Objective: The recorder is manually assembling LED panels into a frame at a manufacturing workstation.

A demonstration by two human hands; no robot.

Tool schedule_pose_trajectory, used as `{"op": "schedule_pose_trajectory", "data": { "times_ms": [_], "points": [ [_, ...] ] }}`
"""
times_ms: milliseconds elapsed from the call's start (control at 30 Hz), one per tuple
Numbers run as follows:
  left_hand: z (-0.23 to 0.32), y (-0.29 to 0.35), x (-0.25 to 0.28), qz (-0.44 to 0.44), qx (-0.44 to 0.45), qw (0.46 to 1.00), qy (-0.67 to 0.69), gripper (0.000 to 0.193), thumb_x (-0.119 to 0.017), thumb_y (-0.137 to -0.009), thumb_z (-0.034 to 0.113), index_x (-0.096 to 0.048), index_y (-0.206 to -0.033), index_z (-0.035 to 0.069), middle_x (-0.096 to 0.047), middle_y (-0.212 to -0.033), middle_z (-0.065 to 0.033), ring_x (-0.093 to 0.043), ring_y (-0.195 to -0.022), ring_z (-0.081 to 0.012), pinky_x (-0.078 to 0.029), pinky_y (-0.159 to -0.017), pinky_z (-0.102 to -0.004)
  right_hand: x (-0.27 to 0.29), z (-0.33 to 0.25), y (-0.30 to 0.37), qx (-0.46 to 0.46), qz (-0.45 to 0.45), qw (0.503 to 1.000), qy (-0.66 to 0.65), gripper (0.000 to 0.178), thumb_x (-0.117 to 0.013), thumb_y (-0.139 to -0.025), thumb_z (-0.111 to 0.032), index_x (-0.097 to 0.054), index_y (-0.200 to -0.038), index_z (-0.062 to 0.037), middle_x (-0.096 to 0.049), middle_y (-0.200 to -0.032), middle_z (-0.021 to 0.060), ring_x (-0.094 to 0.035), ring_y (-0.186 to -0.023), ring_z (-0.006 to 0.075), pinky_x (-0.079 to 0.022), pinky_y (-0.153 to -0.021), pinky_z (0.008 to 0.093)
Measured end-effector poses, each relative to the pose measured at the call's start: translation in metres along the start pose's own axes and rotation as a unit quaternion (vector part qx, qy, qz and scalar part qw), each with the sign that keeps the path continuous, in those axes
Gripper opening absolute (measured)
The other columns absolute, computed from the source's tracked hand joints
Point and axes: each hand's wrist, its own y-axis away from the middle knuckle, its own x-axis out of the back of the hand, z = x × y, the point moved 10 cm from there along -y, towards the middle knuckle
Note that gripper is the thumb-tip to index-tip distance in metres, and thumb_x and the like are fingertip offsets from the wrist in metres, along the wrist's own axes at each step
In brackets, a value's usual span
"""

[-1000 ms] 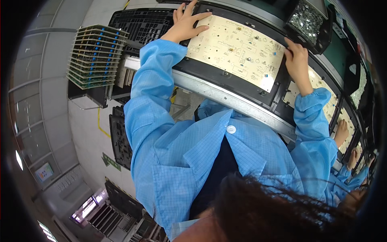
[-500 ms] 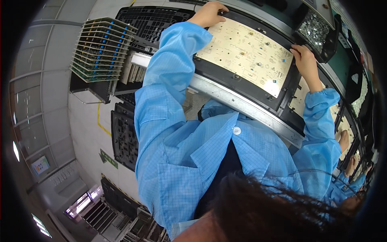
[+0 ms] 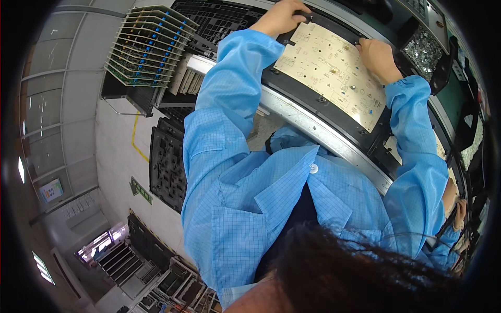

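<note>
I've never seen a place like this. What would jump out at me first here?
Most striking is the pale circuit board lying in a black frame at the top centre, with the left hand on its far left corner and the right hand on its right edge. Both arms wear bright blue sleeves. At the upper left stands a rack stacked with more boards.

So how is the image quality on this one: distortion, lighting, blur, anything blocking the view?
Head view: strong fisheye bend, with a black rim at the corners. Lighting is even, and the cream circuit board shows no strong glare. The left hand and right hand look sharp, without motion blur. Dark hair and the blue coat fill the lower frame.
</note>
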Motion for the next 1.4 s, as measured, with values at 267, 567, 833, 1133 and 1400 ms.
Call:
{"op": "schedule_pose_trajectory", "data": {
  "times_ms": [267,567,833,1133,1400],
  "points": [
    [-0.039,0.04,-0.02,0.014,0.022,0.999,0.024,0.038,-0.075,-0.082,0.033,-0.069,-0.11,0.008,-0.064,-0.094,-0.0116,-0.062,-0.082,-0.0268,-0.051,-0.075,-0.0353,0.011,0.016,0.007,-0.104,-0.071,0.987,-0.1,0.044,-0.051,-0.095,-0.038,-0.068,-0.086,0.0009,-0.067,-0.087,0.0244,-0.065,-0.082,0.0414,-0.052,-0.072,0.0478],
    [-0.065,0.03,-0.048,0.025,0.078,0.994,0.074,0.022,-0.077,-0.079,0.02,-0.072,-0.097,0.007,-0.066,-0.093,-0.0101,-0.064,-0.083,-0.0237,-0.053,-0.079,-0.0339,0.029,0.076,0.126,-0.177,-0.092,0.972,-0.128,0.024,-0.07,-0.083,-0.021,-0.07,-0.09,0.0024,-0.066,-0.085,0.021,-0.063,-0.078,0.0382,-0.05,-0.07,0.0416],
    [-0.034,0.042,-0.028,0.006,-0.012,1.0,-0.015,0.017,-0.07,-0.085,0.015,-0.071,-0.102,0.011,-0.067,-0.107,-0.0097,-0.064,-0.093,-0.0265,-0.051,-0.082,-0.0371,0.022,0.066,0.151,-0.263,0.08,0.94,-0.2,0.018,-0.069,-0.082,-0.013,-0.071,-0.092,0.0011,-0.065,-0.09,0.0159,-0.062,-0.086,0.0346,-0.049,-0.076,0.0374],
    [-0.036,0.107,0.0,-0.045,0.016,0.999,0.023,0.032,-0.071,-0.085,0.028,-0.07,-0.116,0.019,-0.056,-0.128,-0.0072,-0.049,-0.122,-0.0273,-0.045,-0.098,-0.0396,0.056,0.006,0.186,-0.186,0.026,0.965,-0.185,0.027,-0.068,-0.085,-0.014,-0.064,-0.105,0.0032,-0.057,-0.08,0.0166,-0.054,-0.075,0.0319,-0.045,-0.068,0.0415],
    [-0.014,0.119,-0.007,-0.101,-0.053,0.986,0.117,0.027,-0.07,-0.083,0.015,-0.073,-0.109,0.012,-0.064,-0.115,-0.0051,-0.049,-0.12,-0.0256,-0.042,-0.102,-0.0391,0.051,-0.027,0.212,-0.259,0.146,0.947,-0.123,0.011,-0.069,-0.082,-0.009,-0.069,-0.087,0.0005,-0.063,-0.087,0.0145,-0.058,-0.084,0.0318,-0.048,-0.074,0.0387]
  ]
}}
